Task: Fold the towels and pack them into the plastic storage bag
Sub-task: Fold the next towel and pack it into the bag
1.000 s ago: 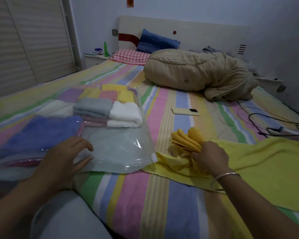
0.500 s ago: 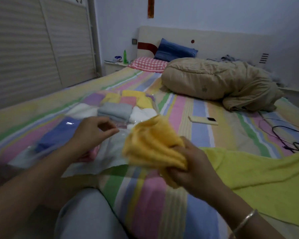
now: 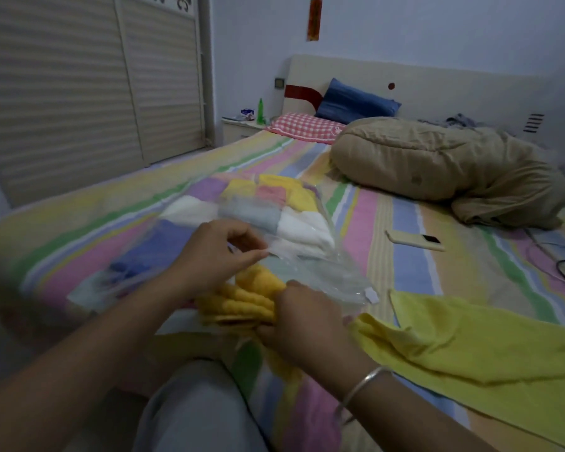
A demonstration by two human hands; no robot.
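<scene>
Left forearm (image 3: 62, 380) blurred; yellow-green towel (image 3: 490, 347) cut by right edge; right hand's fingertips (image 3: 265, 331) hidden under orange towel (image 3: 242, 305).

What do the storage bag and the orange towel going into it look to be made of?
The storage bag looks like thin clear plastic film: glossy, crinkled, with the packed towels showing through. The orange towel looks like soft terry cloth, likely cotton or microfibre: matte, nubby, folded in thick layers. The left hand pinches the bag's edge; the right hand grips the towel.
</scene>
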